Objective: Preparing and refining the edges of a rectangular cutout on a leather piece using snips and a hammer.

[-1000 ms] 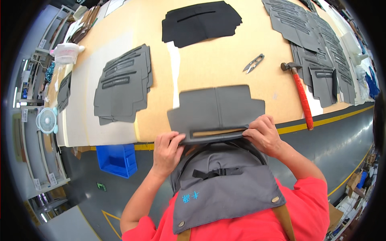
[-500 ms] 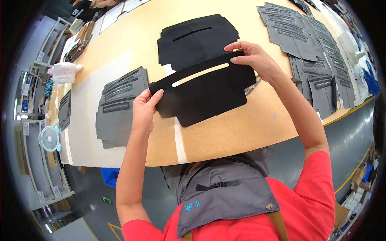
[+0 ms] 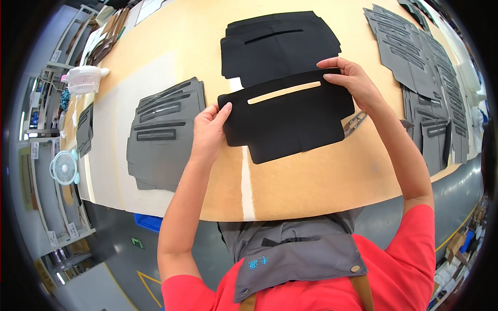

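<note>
I hold a flat black felt panel with a long slot near its upper edge, lifted over the tan worktable. My left hand grips the panel's left end. My right hand pinches its upper right corner. Just beyond the panel lies a stack of the same black panels. A pair of small snips peeks out from under the panel's right edge.
A pile of grey panels lies left of my hands, and more grey panels cover the table's right side. A white basket sits far left. A small fan and shelving stand beside the table; a blue bin is below its edge.
A second ago both hands held a grey panel at the table's near edge. Since then they have a black panel raised, now carried slightly nearer the black stack.
</note>
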The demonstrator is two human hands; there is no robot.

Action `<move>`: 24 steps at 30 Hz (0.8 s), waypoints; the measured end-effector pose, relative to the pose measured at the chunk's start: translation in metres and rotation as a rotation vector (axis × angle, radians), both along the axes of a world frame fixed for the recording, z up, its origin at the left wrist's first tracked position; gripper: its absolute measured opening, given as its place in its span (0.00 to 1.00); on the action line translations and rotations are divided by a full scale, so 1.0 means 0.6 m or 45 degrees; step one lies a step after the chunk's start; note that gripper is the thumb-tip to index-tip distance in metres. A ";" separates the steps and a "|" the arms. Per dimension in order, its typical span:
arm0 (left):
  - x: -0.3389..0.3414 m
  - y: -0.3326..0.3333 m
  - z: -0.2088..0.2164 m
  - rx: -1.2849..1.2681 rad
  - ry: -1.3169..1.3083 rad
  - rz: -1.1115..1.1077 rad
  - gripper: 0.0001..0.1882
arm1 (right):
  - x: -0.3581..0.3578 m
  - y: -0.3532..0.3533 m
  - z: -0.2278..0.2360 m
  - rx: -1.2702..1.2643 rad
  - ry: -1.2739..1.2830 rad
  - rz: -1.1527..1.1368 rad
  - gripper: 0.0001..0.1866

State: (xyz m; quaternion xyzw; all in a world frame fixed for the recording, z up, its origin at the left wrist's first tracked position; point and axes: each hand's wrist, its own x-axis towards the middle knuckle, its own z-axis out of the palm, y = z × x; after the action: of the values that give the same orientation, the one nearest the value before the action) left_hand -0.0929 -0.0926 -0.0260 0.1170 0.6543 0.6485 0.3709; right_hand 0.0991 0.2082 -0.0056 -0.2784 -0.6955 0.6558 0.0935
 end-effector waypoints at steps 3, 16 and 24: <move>-0.015 0.012 0.001 -0.024 0.011 -0.005 0.11 | -0.016 0.007 0.006 0.013 0.009 -0.017 0.15; -0.007 0.047 0.034 0.018 -0.040 -0.006 0.18 | -0.020 0.024 0.017 0.028 0.021 -0.004 0.15; 0.020 0.004 0.093 0.091 0.042 -0.066 0.16 | 0.009 -0.002 0.080 0.059 0.215 0.034 0.16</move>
State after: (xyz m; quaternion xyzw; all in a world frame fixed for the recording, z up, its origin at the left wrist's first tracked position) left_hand -0.0806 -0.0902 0.0300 0.1579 0.6336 0.6596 0.3723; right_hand 0.1044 0.2069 0.0423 -0.2104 -0.7037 0.6619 0.1494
